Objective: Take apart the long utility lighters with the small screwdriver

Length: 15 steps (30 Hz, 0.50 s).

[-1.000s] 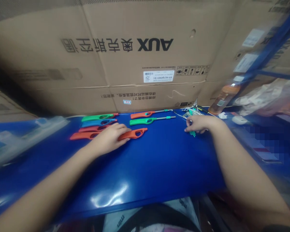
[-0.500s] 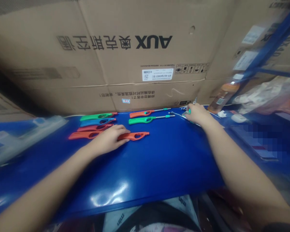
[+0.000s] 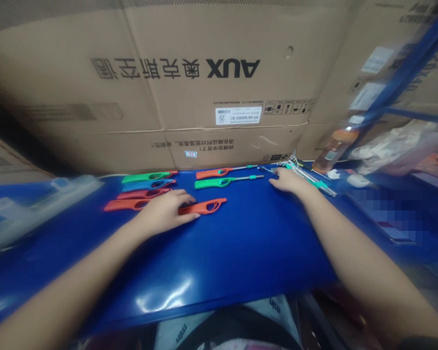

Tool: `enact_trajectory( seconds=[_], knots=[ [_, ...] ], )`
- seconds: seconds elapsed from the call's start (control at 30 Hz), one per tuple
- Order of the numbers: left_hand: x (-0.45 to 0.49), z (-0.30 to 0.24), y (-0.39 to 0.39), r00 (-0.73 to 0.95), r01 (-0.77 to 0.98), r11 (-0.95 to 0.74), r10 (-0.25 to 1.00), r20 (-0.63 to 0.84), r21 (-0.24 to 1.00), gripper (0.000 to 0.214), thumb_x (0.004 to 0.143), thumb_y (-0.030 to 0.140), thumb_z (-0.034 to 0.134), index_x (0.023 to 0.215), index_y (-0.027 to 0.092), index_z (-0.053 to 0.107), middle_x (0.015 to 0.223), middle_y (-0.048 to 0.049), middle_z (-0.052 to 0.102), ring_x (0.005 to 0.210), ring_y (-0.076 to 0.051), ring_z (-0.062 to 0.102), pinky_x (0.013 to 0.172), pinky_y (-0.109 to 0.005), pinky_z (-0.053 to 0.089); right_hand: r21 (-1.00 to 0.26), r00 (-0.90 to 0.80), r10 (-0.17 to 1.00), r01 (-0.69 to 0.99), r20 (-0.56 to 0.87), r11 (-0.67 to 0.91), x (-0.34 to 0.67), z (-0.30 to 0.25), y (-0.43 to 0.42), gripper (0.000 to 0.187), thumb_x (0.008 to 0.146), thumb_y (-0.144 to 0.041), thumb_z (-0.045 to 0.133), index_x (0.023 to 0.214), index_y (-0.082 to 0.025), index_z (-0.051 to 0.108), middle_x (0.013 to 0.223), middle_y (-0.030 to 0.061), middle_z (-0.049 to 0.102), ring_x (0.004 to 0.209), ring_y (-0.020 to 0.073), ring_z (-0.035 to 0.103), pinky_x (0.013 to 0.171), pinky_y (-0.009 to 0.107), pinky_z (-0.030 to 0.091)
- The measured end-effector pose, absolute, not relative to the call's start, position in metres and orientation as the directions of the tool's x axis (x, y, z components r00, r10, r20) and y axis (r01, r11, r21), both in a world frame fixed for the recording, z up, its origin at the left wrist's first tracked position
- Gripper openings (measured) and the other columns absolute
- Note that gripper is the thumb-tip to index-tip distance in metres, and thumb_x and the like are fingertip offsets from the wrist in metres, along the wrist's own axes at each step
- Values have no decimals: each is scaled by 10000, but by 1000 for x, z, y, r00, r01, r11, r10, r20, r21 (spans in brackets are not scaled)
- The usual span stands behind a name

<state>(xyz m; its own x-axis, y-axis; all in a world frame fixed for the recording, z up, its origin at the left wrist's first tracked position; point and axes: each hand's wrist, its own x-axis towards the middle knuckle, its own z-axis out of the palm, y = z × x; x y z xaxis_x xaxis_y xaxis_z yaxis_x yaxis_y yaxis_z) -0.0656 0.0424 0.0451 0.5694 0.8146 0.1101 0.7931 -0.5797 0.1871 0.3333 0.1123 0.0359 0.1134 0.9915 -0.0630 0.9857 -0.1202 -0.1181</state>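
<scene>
My left hand (image 3: 168, 209) is closed around the rear of an orange lighter handle (image 3: 204, 207) with a looped trigger guard; its front end points right. Beside that hand, green (image 3: 149, 176), blue (image 3: 148, 184), red (image 3: 138, 193) and orange (image 3: 124, 205) handles lie in a stack of rows. My right hand (image 3: 288, 180) has its fingers bent at a pile of thin metal lighter tubes with green fittings (image 3: 316, 181); what its fingertips pinch is hidden. Left of it lie an orange lighter (image 3: 211, 172) and a green lighter (image 3: 215, 183), both with metal tubes attached.
A large cardboard box (image 3: 190, 102) stands along the back of the blue table (image 3: 241, 253). At right are a bottle of brown drink (image 3: 336, 148), a white object (image 3: 357, 180), plastic bags (image 3: 394, 146) and a partly blurred phone-like slab (image 3: 390, 223). Clear plastic (image 3: 32, 209) lies at left.
My right hand has shifted slightly left and toward me, uncovering more of the tubes and green fittings. My left hand stays on the orange handle, its thumb a little further forward.
</scene>
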Motion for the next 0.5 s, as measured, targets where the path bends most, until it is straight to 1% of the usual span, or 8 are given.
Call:
enact_trajectory(
  seconds=[0.07,0.1,0.17,0.3,0.4,0.43,0.5],
  knots=[
    [-66,48,41,551,817,-561,828,103,136,447,900,581,579,1163,238,696,1173,-83,687,1028,-292,677,793,-361,547,-130,101,993,986,-61,-108,332,35,111,485,893,-365,599,1331,-155,605,1346,188,645,1191,317,634,946,384,493],
    [-66,48,41,557,813,-566,825,100,136,438,907,577,568,1151,238,699,1162,-84,686,1010,-285,679,790,-356,546,-135,98,993,985,-60,-105,331,35,111,506,895,-361,600,1362,-166,588,1368,182,633,1205,315,629,957,388,491],
    [-65,48,41,579,790,-587,809,100,175,406,922,556,552,1104,227,705,1116,-85,686,956,-259,683,804,-348,544,-142,103,993,984,-59,-111,330,34,110,535,903,-365,595,1404,-179,562,1403,175,612,1231,311,620,973,388,488],
    [-65,46,43,609,747,-615,785,111,252,358,929,519,553,1020,206,704,1028,-82,680,888,-236,668,805,-349,538,-151,123,992,980,-41,-128,329,33,111,562,909,-377,591,1422,-150,548,1407,193,604,1244,309,612,974,383,487],
    [-65,44,44,619,731,-629,774,133,263,344,947,496,536,1031,209,705,1019,-81,685,893,-235,662,813,-350,530,-178,88,996,980,10,-84,322,34,109,553,913,-367,578,1408,-124,545,1299,202,665,1165,309,646,920,376,498],
    [-65,43,44,620,727,-634,771,146,265,335,951,484,535,1038,209,705,1020,-81,689,902,-236,662,822,-351,528,-194,55,998,980,36,-47,317,34,107,531,926,-362,555,1399,-122,545,1226,190,698,1108,298,665,887,366,503],
    [-66,42,45,619,720,-640,767,170,268,316,948,462,550,1048,205,704,1027,-84,696,926,-242,663,839,-356,526,-232,-45,995,970,93,66,305,35,101,475,959,-352,493,1379,-139,550,1053,136,741,962,258,691,811,337,509]
  ],
)
